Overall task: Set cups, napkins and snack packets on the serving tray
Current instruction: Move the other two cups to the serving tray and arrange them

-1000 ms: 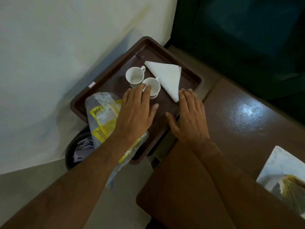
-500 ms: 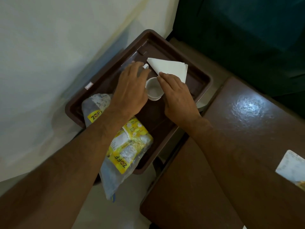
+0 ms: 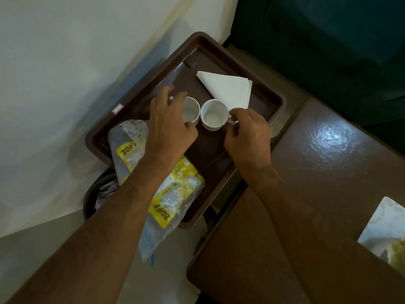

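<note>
A brown serving tray (image 3: 271, 93) holds two white cups side by side, a folded white napkin (image 3: 230, 88) at its far side and a clear bag of yellow snack packets (image 3: 173, 194) that hangs over its near edge. My left hand (image 3: 168, 128) wraps around the left cup (image 3: 190, 110), partly hiding it. My right hand (image 3: 247, 132) pinches the handle of the right cup (image 3: 213, 114). Both cups stand upright and empty on the tray.
A white wall runs along the left. A glossy brown table (image 3: 328, 163) lies to the right, with a printed card (image 3: 388, 233) at its right edge. A dark round bin (image 3: 96, 194) with scraps sits under the tray's left corner. Dark green fabric fills the upper right.
The cups now stand apart side by side. My left hand has closed round the left cup, and my right hand has moved off the cup's rim to its handle.
</note>
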Available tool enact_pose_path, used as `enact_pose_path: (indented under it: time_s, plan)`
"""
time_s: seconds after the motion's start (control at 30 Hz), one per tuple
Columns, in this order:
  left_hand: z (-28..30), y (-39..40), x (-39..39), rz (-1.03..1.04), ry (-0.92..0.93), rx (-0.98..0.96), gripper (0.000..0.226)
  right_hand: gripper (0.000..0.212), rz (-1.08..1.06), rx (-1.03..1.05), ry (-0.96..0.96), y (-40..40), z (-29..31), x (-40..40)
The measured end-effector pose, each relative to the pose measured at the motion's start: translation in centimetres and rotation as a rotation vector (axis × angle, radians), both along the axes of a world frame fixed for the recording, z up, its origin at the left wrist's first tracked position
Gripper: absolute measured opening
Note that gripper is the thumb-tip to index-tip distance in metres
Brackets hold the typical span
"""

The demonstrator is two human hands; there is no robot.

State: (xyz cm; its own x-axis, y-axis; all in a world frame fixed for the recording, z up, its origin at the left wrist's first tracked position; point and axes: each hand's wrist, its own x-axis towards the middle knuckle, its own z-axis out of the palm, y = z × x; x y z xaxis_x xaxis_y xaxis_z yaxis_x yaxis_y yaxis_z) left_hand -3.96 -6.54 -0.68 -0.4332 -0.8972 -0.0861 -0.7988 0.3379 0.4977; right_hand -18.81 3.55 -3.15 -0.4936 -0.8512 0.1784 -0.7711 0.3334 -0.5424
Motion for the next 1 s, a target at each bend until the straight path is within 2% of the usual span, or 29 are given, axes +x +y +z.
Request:
enact_pose_path:
  time_s: [0.13, 0.23, 0.47, 0.7, 0.9, 1.0]
  plan:
    - [-0.4, 1.0, 0.2, 0.083, 0.054, -0.016, 0.066, 0.008, -0.035, -0.019, -0.018, 0.8, 0.1, 1.0]
    - [-0.7, 1.8, 0.3, 0.16, 0.084, -0.081, 0.05, 0.004, -0.044, -0.049, -0.041, 1.2, 0.1, 1.8]
    - [-1.1, 2.9, 1.1, 0.271, 0.088, -0.12, 0.011, 0.013, -0.082, -0.084, -0.078, 1.5, 0.4, 2.9]
    - [-1.0, 3.1, 0.9, 0.31, 0.031, -0.048, 0.035, 0.025, -0.246, 0.03, -0.251, 0.6, 0.7, 3.1]
    - [-1.1, 3.0, 0.3, 0.358, 0.066, 0.007, 0.041, 0.024, -0.256, 0.096, -0.337, 0.1, 0.5, 3.7]
    - [-1.3, 3.5, 0.1, 0.384, 0.142, 0.03, 0.034, 0.02, -0.274, 0.068, -0.381, 0.4, 0.5, 4.2]
